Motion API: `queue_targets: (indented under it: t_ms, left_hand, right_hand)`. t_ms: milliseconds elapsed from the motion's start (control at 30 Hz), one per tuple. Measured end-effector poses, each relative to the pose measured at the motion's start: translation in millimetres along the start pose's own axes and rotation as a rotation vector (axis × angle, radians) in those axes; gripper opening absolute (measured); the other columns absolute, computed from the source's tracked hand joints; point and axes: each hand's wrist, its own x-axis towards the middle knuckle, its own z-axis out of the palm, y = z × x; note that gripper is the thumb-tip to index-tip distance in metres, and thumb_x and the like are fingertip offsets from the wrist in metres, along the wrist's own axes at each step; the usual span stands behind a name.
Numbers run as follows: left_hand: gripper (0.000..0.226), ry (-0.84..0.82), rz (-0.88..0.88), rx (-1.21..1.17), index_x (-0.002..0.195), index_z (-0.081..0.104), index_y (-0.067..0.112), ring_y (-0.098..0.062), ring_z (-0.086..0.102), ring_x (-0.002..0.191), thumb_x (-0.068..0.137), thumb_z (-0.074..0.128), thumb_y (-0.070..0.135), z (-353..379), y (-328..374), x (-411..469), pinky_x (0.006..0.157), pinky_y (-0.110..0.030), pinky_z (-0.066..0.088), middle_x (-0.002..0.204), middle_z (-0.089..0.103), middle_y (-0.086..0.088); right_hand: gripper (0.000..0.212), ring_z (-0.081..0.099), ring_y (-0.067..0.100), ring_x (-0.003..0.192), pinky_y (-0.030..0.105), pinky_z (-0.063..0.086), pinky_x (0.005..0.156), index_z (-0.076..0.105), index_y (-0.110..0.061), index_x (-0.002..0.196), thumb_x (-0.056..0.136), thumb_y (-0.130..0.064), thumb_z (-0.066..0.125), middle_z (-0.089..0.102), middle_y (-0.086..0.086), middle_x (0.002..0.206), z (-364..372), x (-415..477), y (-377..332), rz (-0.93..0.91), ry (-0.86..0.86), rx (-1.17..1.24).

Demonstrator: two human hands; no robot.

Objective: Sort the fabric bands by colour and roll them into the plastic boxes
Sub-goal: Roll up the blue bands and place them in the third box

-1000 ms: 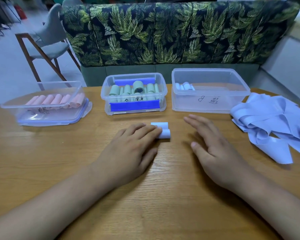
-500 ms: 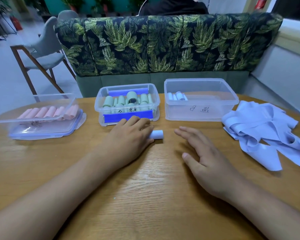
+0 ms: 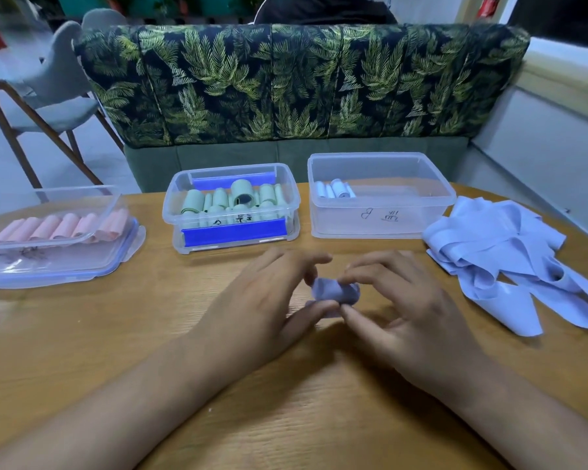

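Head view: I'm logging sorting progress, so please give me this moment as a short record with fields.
Held: blue roll, pinched between left hand and right hand, over the table
Pink: pink rolls in a row in the left box
Green: green rolls crowding the middle box
Blue: a few blue rolls in the far left corner of the right box
Unsorted: loose blue bands heaped right of the right box
Likely next: the held roll goes into the right box

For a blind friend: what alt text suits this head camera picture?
A left hand and right hand pinch a blue fabric roll at a table. Behind stand boxes of pink rolls, green rolls and blue rolls; loose blue bands lie at right.
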Motion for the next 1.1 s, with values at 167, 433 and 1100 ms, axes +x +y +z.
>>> queue_targets:
  t_ms: [167, 433, 1100]
  left_hand:
    - [0.030, 0.054, -0.059, -0.078, 0.110, 0.065, 0.018, -0.012, 0.061, 0.095, 0.101, 0.066, 0.047, 3.7, 7.8, -0.9, 0.082, -0.032, 0.050, 0.102, 0.063, 0.011]
    - [0.071, -0.055, -0.132, -0.350, 0.151, 0.048, 0.021, -0.017, 0.053, 0.137, 0.092, 0.079, 0.045, 0.4, 9.5, -6.9, 0.107, -0.026, 0.047, 0.147, 0.054, 0.012]
    - [0.057, -0.032, 0.024, -0.018, 0.135, 0.067, 0.014, -0.011, 0.068, 0.115, 0.086, 0.085, 0.039, 9.4, 1.1, 15.8, 0.096, -0.023, 0.052, 0.126, 0.073, 0.006]
  right_hand:
    - [0.025, 0.061, 0.006, 0.110, 0.024, 0.045, 0.094, 0.073, -0.026, 0.114, 0.090, -0.030, 0.080, 0.066, -0.023, 0.115, 1.4, 1.1, -4.6, 0.023, -0.075, 0.110]
    - [0.033, 0.072, 0.022, 0.100, 0.031, 0.061, 0.083, 0.079, -0.013, 0.119, 0.090, -0.022, 0.067, 0.076, 0.012, 0.115, -2.5, 9.5, -12.9, 0.848, -0.257, 1.341]
    - [0.036, 0.070, 0.026, 0.105, 0.036, 0.056, 0.094, 0.075, -0.010, 0.126, 0.098, -0.026, 0.060, 0.074, 0.020, 0.125, -3.3, 10.2, -10.2, 0.921, -0.277, 1.307]
